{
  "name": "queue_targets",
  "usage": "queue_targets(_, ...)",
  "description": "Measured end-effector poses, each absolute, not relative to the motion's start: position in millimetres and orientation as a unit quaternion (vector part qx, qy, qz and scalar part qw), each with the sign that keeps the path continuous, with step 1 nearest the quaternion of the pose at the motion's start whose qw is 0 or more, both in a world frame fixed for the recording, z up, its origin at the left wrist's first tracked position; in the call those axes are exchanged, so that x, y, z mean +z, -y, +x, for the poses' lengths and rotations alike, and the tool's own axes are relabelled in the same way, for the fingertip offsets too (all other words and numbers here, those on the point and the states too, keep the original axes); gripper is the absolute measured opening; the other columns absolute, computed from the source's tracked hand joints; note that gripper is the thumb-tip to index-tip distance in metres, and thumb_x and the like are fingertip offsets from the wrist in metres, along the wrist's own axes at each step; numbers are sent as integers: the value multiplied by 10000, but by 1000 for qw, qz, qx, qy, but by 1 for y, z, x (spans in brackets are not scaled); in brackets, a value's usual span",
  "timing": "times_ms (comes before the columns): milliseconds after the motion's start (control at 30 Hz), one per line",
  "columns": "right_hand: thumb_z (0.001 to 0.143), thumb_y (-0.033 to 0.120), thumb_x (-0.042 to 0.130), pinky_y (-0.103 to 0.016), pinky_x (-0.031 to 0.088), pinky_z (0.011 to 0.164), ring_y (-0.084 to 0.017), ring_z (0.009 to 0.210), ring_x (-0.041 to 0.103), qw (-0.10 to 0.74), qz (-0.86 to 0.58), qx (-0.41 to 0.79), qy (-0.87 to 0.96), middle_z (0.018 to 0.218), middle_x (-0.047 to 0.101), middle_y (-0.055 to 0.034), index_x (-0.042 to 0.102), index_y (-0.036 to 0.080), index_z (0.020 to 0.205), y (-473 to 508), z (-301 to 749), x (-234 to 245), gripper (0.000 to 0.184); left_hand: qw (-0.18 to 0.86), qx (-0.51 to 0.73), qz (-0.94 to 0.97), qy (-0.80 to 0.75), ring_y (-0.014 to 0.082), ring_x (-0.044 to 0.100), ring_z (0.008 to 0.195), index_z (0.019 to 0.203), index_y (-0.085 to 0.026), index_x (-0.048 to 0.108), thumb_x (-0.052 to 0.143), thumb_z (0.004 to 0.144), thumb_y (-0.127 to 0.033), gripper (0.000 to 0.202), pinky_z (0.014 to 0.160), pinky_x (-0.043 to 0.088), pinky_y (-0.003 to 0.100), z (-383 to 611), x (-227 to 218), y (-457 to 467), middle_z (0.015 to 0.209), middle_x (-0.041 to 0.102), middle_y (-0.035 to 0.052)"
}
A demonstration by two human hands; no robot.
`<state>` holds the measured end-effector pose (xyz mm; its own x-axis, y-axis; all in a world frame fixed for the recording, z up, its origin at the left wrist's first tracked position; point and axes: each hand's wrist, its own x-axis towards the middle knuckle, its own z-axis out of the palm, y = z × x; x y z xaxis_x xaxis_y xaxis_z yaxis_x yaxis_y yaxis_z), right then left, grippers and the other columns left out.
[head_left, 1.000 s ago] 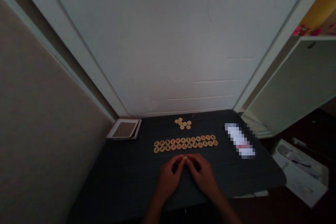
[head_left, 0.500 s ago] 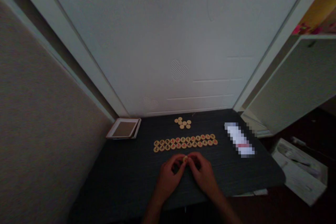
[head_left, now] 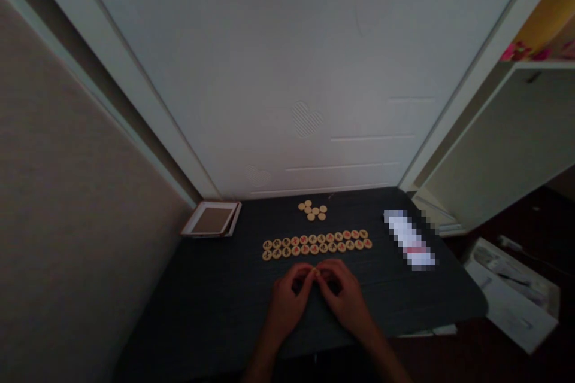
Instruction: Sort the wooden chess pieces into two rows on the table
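Observation:
Between the fingertips of my left hand (head_left: 291, 296) and my right hand (head_left: 344, 290) is a small round xiangqi piece (head_left: 316, 271), mostly covered by the thumbs and fingers. Both hands are closed in a pinch on it, close to the table's surface. Just beyond them, two rows of wooden xiangqi pieces (head_left: 314, 248) lie face up, marked with red or black characters. Farther back, several blank-faced pieces (head_left: 315, 211) form a loose cluster.
On the dark table (head_left: 215, 305), a shallow open box (head_left: 211, 219) stands at the back left. A blurred-out white item (head_left: 409, 239) lies to the right. The panelled door (head_left: 287, 72) rises behind. Beyond the right edge, a white box (head_left: 512, 293) sits lower down.
My fingertips have closed further over the piece and it has turned, so its red marking no longer shows plainly. The rows and the cluster stay as they were.

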<state>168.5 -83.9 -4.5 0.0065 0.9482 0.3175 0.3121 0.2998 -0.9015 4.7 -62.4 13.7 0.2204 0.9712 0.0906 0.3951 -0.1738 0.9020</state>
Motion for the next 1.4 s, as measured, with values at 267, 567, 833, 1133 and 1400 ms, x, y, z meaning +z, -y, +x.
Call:
queue_targets(267,943,252,598,-316,566,818,-201,924,675,500,-502,303,637,1039,678,-66,680,245,1067,84,170,-4,149,396,364,682,-496,194,728,944,1078,-261,678,546,967,-352,195,832,555,286,4,13,65,1031,776,22)
queue_targets(567,976,244,552,-324,536,851,-203,933,663,497,-515,297,632,990,689,-52,686,249,1016,82,171,-3,139,364,352,700,-504,180,728,883,1105,-274,681,602,932,-355,207,789,555,282,5,15,66,1002,784,8)
queue_targets(833,964,245,570,-321,547,843,-203,944,657,499,-512,292,636,1024,670,-59,673,252,1067,84,169,0,147,371,350,702,-497,183,720,880,1115,-280,669,587,947,-359,204,793,540,287,5,16,66,1010,781,5)
queue_targets(1133,956,268,586,-313,564,810,-196,896,672,497,-499,305,642,1003,677,-59,677,245,1071,85,169,-1,148,376,366,689,-500,186,724,838,1015,-260,683,581,942,-372,168,765,549,284,7,19,65,946,784,12)
queue_targets(1400,971,268,552,-335,559,851,-208,936,669,491,-503,307,642,1010,688,-64,686,245,1061,84,169,0,163,395,373,676,-498,197,739,877,1011,-259,695,581,940,-385,184,797,572,296,5,16,63,958,786,21)
